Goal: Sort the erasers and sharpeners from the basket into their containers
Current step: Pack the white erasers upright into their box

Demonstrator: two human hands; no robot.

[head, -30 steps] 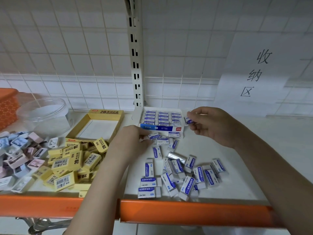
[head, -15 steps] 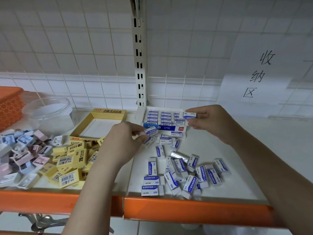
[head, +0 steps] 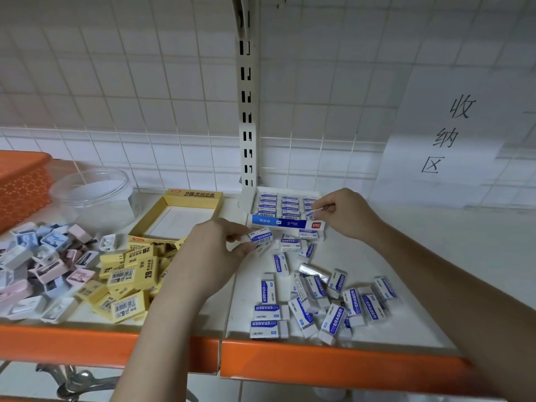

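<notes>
While both hands work over the white shelf (head: 406, 256), the state is as follows.

Right hand (head: 345, 213): grip pinches a white-blue eraser (head: 311, 211) over the right column of the eraser box (head: 287, 208), lined up with the rows already packed.

Left hand (head: 208, 256): grip holds a second eraser (head: 261, 237) just in front of the box, apparently staged as the next piece.

Loose erasers (head: 316, 306): scattered near the shelf's front edge, within reach.

Yellow erasers (head: 130, 280), sharpeners (head: 37, 265): separate heaps to the left, unsorted.
</notes>
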